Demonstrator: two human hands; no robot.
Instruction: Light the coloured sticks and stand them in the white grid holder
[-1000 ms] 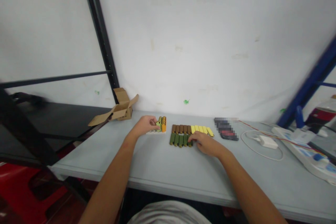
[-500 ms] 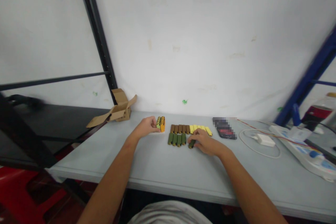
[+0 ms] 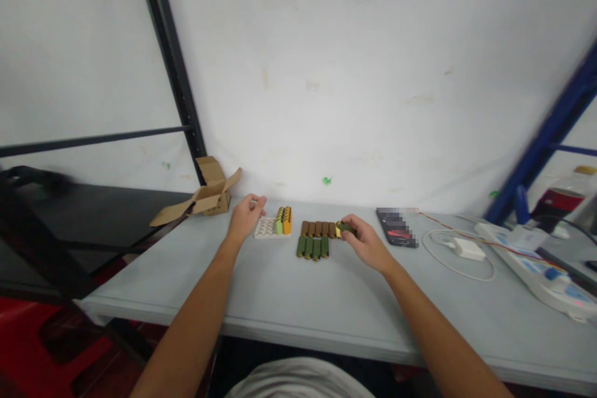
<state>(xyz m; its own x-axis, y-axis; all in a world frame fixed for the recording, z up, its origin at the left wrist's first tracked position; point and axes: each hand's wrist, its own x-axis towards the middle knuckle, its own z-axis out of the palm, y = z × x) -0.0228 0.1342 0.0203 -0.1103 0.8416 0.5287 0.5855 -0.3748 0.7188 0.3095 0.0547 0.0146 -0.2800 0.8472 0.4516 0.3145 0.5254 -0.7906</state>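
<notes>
My right hand (image 3: 364, 241) pinches a small dark green, tube-like piece (image 3: 346, 227) between thumb and fingers, lifted off the table and lying nearly flat. It hides most of a yellow row behind it. My left hand (image 3: 244, 216) hovers at the left of a white tray (image 3: 266, 236) with round holes, its fingers loosely curved with nothing visible in them. Light green (image 3: 280, 226) and orange (image 3: 287, 226) pieces stand upright in the tray's right part, their tops dark-patterned. Between the hands lie several brown pieces (image 3: 318, 229) in a row, with several dark green pieces (image 3: 312, 247) in front.
An open cardboard box (image 3: 217, 199) sits at the back left, near a black metal post (image 3: 175, 56). To the right lie a partly blurred dark phone-like object (image 3: 397, 228), a white charger (image 3: 467, 249) with cable and a power strip (image 3: 536, 273). A bottle (image 3: 562, 199) stands beyond.
My right hand has raised the dark green piece from the table and tilted it. My left hand has let go of the light green piece and drawn back left, uncovering the tray's holes.
</notes>
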